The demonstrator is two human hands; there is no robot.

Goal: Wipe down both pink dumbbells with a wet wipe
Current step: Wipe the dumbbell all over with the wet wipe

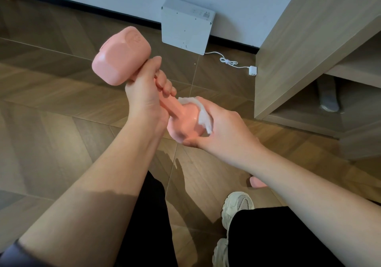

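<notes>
Pink dumbbell (121, 58) held tilted in the air, below and left of a white box (185, 25) that leans on the wall, upper head highest. The left hand (144, 93) grips the handle and hides most of it. Straight below the box, the lower head sits in the right hand (222, 126), whose fingers curl a wet wipe (203, 116) against it, the wipe partly covered. Far below the box and to its right, only a pink end of the other dumbbell (256, 182) shows behind the right forearm.

Wood floor (61, 122), white box (185, 25), cable (228, 61), pink dumbbell (256, 182)
</notes>
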